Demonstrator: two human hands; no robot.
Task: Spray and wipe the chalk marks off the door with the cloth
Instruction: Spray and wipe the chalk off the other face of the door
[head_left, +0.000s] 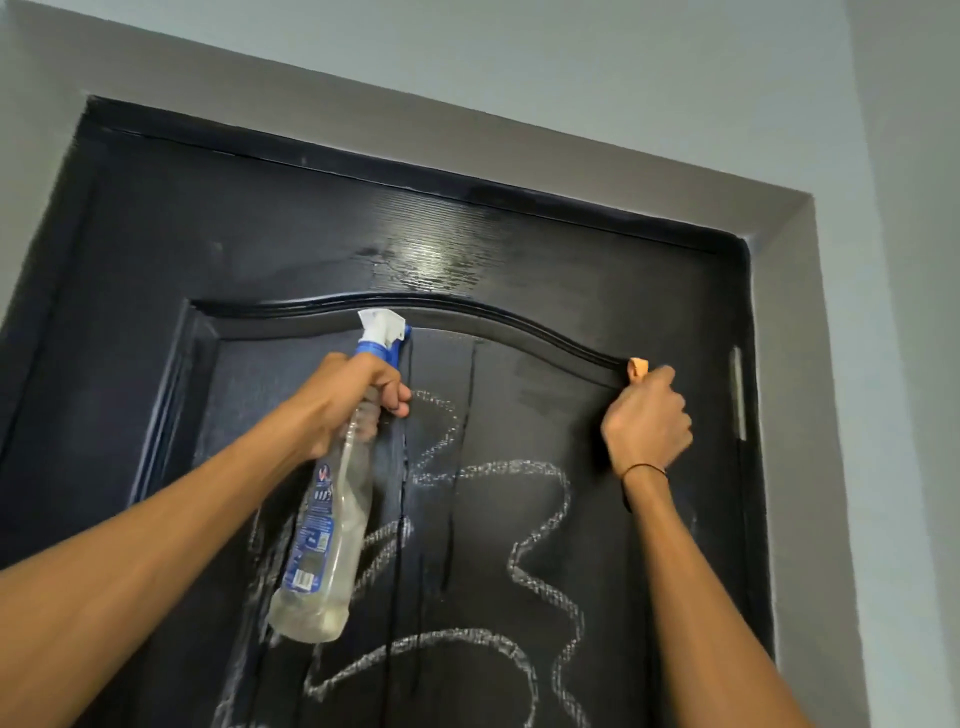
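On the left, the left hand (358, 395) is curled round the neck of a clear plastic spray bottle with a white-and-blue trigger head (332, 499), fingers wrapped below the trigger. The bottle hangs long and slightly tilted, nozzle up near the arched moulding and base down and to the left. Only a little liquid shows, pooled at the bottom — the rest of the bottle looks see-through.

Behind it stands the black panelled wooden door (260, 249). Looping white chalk marks (540, 519) run across the inset panel from just right of the bottle, down and rightward, mostly below both hands and between the two forearms. Thin dark drips streak down the panel through the chalk, and a wet sheen shows above the moulding.

To the right, the right hand (647, 421) is closed in a fist round a small orange cloth (638, 370) — only a tip pokes out above the knuckles — held against the upper right corner of the panel. The nearest chalk lies down and to the left of this hand, so I judge the wipe must travel that way.
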